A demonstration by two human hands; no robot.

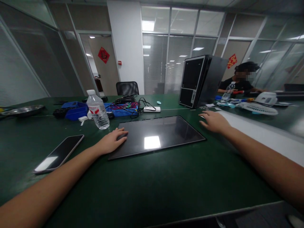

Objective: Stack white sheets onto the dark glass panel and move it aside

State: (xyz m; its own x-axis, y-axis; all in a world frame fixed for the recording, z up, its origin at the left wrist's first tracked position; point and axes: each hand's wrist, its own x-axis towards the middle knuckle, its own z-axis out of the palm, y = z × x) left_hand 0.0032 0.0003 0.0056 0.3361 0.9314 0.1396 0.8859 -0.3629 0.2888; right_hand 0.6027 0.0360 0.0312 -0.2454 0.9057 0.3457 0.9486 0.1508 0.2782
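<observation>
A flat dark glossy panel (156,134) lies on the green table (152,183) in front of me. My left hand (111,141) rests on the panel's near left corner, fingers loosely curled and lying on its surface, holding nothing. My right hand (213,121) lies flat on the table just beyond the panel's right far corner, fingers stretched out and apart, empty.
A phone (59,153) lies face up at the left. A water bottle (98,110) stands behind the left hand, with blue trays and tangled wires (123,107) beyond. A black computer case (200,79) stands at the back right; a person (242,80) sits behind it.
</observation>
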